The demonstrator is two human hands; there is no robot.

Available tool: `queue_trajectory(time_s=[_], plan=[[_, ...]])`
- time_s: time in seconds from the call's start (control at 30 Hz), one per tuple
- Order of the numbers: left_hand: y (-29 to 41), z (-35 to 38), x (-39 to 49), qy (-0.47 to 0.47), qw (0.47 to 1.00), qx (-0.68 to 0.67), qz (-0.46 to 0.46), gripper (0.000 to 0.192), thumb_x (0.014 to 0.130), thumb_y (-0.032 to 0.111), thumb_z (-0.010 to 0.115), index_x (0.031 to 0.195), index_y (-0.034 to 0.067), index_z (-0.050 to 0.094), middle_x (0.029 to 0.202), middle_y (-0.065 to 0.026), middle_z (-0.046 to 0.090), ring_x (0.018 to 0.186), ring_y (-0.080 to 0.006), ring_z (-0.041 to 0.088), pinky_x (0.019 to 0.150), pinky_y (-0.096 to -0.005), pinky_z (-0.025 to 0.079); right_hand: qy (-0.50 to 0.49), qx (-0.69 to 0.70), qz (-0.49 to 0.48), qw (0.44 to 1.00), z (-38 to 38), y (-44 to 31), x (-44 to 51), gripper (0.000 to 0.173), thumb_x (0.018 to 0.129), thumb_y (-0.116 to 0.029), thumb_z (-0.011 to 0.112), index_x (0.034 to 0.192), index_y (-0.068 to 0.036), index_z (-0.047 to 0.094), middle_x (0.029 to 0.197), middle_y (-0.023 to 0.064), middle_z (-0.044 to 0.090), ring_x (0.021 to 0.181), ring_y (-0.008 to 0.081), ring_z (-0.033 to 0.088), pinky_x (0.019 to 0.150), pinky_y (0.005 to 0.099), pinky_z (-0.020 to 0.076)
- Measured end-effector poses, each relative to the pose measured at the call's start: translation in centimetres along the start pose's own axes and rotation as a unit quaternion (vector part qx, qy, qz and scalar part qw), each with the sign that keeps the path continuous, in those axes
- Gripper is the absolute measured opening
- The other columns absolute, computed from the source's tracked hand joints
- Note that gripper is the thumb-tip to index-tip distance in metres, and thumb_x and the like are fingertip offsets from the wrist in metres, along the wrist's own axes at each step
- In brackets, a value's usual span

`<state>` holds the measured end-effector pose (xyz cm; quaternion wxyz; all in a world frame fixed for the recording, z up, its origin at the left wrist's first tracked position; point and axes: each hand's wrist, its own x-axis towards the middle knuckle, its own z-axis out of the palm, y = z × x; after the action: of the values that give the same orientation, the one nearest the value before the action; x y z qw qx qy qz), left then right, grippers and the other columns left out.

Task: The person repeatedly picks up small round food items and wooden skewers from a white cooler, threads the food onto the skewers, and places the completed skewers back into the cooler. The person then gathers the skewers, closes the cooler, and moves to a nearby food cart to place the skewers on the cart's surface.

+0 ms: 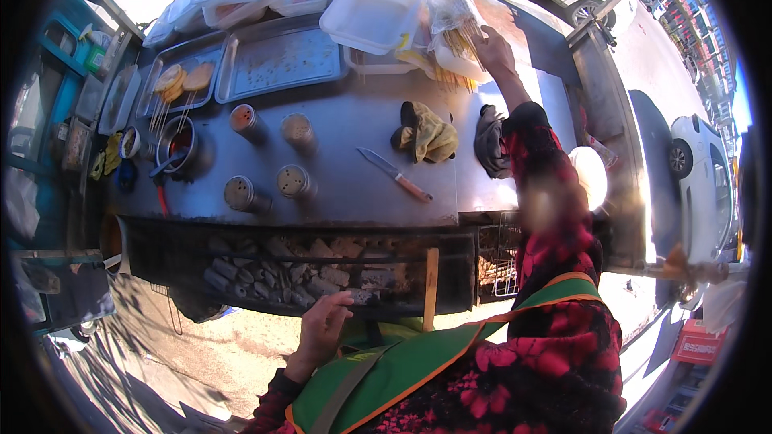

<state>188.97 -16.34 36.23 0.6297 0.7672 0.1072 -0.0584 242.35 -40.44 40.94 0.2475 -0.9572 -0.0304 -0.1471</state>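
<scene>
My right hand (496,51) reaches to the back right and touches a bundle of skewers (461,42) wrapped in clear plastic, lying over a white tub (464,66). Whether its fingers grip the skewers cannot be told. Near my body, my left hand (325,325) hovers with bent fingers beside the charcoal grill (301,307), apparently holding nothing. A knife (395,175) with a wooden handle lies on the metal counter (356,114), below a pair of yellowish work gloves (431,132). A dark cloth or glove (491,141) lies beside my right forearm.
Shaker jars (294,181) stand left of the knife. Behind them are metal trays (280,60), one with skewered flat rounds (170,81), and stacked plastic tubs (371,12). A metal pot (177,141) stands left. A wooden strip (430,289) crosses the grill, which holds charcoal. Posts flank the counter.
</scene>
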Motion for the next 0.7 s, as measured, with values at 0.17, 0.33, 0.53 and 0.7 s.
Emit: queue_trajectory(time_s=[0.17,0.33,0.53,0.7], plan=[[-0.4,-0.1,-0.6,-0.007,0.997,-0.062,-0.040,0.027,0.093,0.000,0.052,0.119,0.001,0.057,0.103,-0.0108,0.066,0.082,-0.0171,0.068,0.071,-0.0275,0.053,0.094,0.146,-0.220,0.960,-1.8,-4.5,-3.2,0.031,0.094,-0.032,0.058,0.109,-0.006,0.062,0.095,0.0120,0.069,0.084,0.0275,0.067,0.071,0.0368,0.0517],[-0.6,-0.3,-1.8,-0.010,0.995,-0.094,-0.040,0.027,0.093,-0.002,0.051,0.119,0.000,0.056,0.102,-0.0122,0.066,0.079,-0.0167,0.068,0.070,-0.0268,0.053,-0.369,0.385,0.097,0.841,5.1,-9.1,-6.2,0.046,0.099,-0.044,0.047,0.113,-0.001,0.055,0.092,0.0166,0.069,0.072,0.0179,0.068,0.056,0.0271,0.0517],[-0.4,-1.7,-4.1,0.053,0.993,-0.091,-0.051,0.029,0.091,-0.004,0.054,0.118,0.002,0.060,0.098,-0.0097,0.066,0.080,-0.0178,0.069,0.069,-0.0261,0.054,-0.257,0.584,0.382,0.669,15.4,-10.4,-2.2,0.050,0.099,-0.046,0.043,0.116,0.001,0.046,0.088,0.0165,0.069,0.071,0.0212,0.069,0.050,0.0270,0.0548],[-1.0,-2.2,-5.7,0.093,0.989,-0.101,-0.058,0.028,0.091,-0.004,0.054,0.118,0.002,0.060,0.098,-0.0097,0.066,0.080,-0.0175,0.069,0.067,-0.0256,0.053,-0.179,0.678,0.384,0.601,19.7,-10.6,-0.6,0.032,0.098,-0.034,0.050,0.099,-0.003,0.055,0.084,0.0110,0.070,0.058,0.0157,0.064,0.046,0.0228,0.0507]])
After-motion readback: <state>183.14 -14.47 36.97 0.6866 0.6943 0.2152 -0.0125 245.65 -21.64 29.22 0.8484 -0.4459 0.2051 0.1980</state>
